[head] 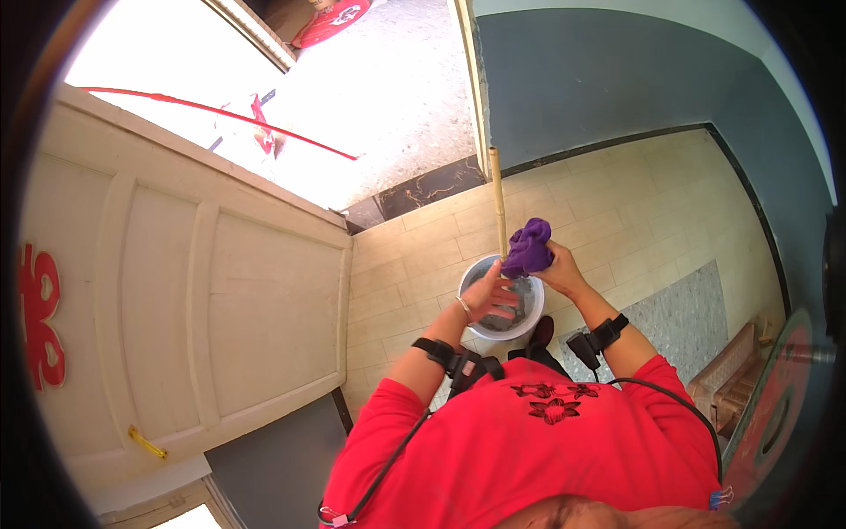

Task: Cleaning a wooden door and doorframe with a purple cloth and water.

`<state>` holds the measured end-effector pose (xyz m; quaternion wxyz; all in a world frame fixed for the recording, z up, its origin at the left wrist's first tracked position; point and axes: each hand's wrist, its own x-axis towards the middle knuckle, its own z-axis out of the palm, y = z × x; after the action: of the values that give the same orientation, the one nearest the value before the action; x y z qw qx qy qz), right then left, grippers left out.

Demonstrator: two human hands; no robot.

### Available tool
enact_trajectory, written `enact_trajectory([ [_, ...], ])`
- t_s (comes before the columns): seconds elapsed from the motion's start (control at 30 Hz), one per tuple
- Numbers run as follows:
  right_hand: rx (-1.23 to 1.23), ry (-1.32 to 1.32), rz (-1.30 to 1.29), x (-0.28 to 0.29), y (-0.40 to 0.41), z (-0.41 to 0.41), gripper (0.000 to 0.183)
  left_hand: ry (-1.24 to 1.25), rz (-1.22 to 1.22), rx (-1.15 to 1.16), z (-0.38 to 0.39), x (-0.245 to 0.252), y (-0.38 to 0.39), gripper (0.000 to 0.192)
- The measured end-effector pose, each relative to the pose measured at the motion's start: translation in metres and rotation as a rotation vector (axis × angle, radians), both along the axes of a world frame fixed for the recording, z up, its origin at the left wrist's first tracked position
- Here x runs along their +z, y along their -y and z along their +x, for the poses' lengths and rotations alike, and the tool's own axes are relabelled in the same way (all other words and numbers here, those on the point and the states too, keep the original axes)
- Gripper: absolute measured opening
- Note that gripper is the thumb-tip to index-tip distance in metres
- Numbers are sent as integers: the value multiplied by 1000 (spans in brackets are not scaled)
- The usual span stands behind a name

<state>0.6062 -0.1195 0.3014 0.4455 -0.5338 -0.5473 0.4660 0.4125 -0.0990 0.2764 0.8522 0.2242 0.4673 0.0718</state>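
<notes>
A bunched purple cloth (527,248) is gripped in my right hand (560,270), above the far rim of a white bucket (464,281). My left hand (489,299) is over the bucket with its fingers spread and holds nothing. Its thumb tip is close to the cloth and to the lower end of a bamboo pole (498,198). Greyish water (525,301) with some bubbles shows inside the bucket. Where the pole's lower end rests is hidden behind the cloth and my hand.
A white panelled door (274,284) stands ajar on the left, beside a dark stone threshold (433,188). Beyond it a red pole (225,112) lies across the bright doorway. At right are a grey floor mat (681,311) and a brown plastic stool (724,370). My shoe (542,330) is beside the bucket.
</notes>
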Motion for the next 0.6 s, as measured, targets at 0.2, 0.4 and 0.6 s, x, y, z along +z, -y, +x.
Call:
enact_trajectory([
  [0.2,446,461,413,37,11,-15,43,440,-103,466,29,16,6,62],
  [0.4,637,679,541,71,17,-14,45,490,-84,446,25,8,8,33],
  [0.6,236,213,353,43,9,34,54,361,25,501,8,-6,11,30],
])
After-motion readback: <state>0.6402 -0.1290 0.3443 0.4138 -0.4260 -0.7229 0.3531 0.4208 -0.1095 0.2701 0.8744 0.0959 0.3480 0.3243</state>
